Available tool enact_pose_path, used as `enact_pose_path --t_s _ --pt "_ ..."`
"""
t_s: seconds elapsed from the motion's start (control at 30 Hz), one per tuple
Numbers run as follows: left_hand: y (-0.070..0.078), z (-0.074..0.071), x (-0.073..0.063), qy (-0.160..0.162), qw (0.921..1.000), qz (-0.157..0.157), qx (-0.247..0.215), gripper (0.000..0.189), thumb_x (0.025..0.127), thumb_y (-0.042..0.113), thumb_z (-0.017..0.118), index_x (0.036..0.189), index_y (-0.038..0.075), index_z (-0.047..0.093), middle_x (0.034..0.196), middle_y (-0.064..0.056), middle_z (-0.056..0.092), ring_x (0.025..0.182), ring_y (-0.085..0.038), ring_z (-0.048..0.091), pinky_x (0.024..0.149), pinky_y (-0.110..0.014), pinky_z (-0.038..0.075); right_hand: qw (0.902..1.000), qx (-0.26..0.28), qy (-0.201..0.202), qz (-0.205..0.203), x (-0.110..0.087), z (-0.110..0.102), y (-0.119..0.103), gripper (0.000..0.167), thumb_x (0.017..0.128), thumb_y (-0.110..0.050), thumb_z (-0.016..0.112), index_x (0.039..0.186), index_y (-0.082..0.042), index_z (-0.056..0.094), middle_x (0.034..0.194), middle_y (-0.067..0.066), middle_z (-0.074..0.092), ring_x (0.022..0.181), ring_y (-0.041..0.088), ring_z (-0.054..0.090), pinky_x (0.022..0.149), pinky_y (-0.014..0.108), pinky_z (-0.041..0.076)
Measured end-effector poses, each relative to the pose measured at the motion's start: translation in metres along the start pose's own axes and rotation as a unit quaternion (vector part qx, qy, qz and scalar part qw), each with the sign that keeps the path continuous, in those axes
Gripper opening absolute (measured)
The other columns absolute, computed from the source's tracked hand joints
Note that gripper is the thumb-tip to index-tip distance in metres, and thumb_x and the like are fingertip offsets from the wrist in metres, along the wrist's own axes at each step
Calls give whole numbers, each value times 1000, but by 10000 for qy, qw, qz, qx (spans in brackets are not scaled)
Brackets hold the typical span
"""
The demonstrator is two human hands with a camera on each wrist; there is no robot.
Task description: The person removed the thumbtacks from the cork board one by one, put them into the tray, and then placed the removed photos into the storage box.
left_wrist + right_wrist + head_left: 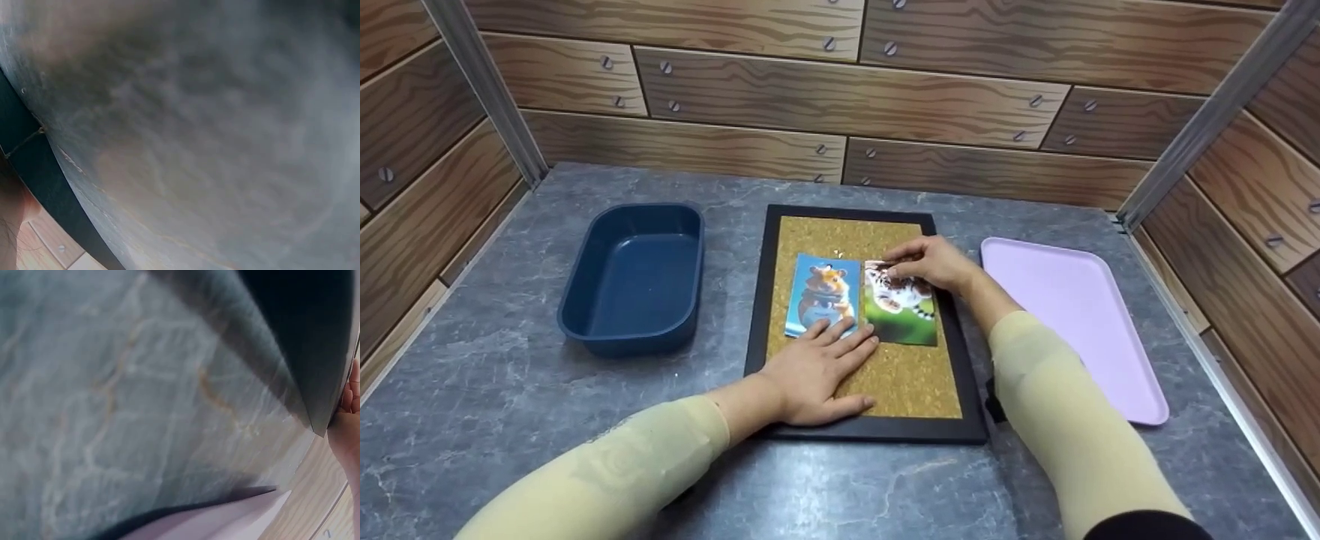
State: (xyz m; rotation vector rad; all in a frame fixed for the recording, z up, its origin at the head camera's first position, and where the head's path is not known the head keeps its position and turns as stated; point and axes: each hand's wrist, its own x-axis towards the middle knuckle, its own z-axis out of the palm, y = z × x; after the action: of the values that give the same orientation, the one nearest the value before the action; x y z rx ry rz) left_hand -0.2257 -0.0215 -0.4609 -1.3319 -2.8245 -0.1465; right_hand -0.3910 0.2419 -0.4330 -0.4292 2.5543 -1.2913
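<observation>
A black-framed cork board [915,382] lies on the table. On it, side by side, are a hamster picture [825,285] with a blue background and a tiger picture [900,319] with a green one. My left hand [821,375] rests with spread fingers over the hamster picture's lower edge and the bare cork. At the tiger picture's top edge is my right hand [934,262], thumb and forefinger bent close together; whether they pinch anything is hidden. A tiny shiny bit [838,253] shows above the hamster picture, too small to identify.
On the left stands a deep blue plastic basin [649,274]. A lilac tray [1057,300] lies to the right, partly under my right forearm. Wood-patterned walls [735,90] enclose the grey marbled table [840,487]. The left wrist view is mostly blurred tabletop.
</observation>
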Motion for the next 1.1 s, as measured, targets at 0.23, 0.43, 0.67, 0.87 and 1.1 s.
enact_pose_path --t_s 0.23,0.43,0.67,0.87,1.1 --pt "1 4 -5 -59 10000 -52 8 86 94 75 18 159 19 11 166 0 9 153 -26 6 123 -50 11 9998 -165 -74 -31 0 9 3 31 82 -23 81 111 -16 76 99 2 72 55 6 54 46 20 45" --pt "1 4 -4 -36 10000 -68 -23 86 94 75 19 159 19 12 166 0 9 153 -26 6 123 -50 12 9967 -769 92 -259 1 10 1 29 81 -27 82 108 -19 77 115 5 68 81 12 61 61 21 50" --pt "2 1 -2 -28 10000 -38 2 85 95 73 21 159 18 14 166 0 11 153 -26 8 123 -50 13 9932 -1066 189 -422 2 8 0 29 80 -28 83 107 -18 77 114 4 71 103 16 61 86 29 48" --pt "1 -1 -1 -59 10000 -3 40 85 95 73 20 159 19 12 166 -1 10 153 -27 7 123 -50 12 9923 -1159 213 -382 1 5 -1 29 80 -29 82 107 -20 78 115 3 70 103 16 60 87 28 47" --pt "1 -1 2 -34 10000 -1 89 85 95 74 19 159 18 13 166 -1 10 153 -27 8 123 -50 13 9916 -1190 231 -444 1 3 -1 27 80 -27 82 105 -19 78 113 4 69 100 16 59 80 27 48"
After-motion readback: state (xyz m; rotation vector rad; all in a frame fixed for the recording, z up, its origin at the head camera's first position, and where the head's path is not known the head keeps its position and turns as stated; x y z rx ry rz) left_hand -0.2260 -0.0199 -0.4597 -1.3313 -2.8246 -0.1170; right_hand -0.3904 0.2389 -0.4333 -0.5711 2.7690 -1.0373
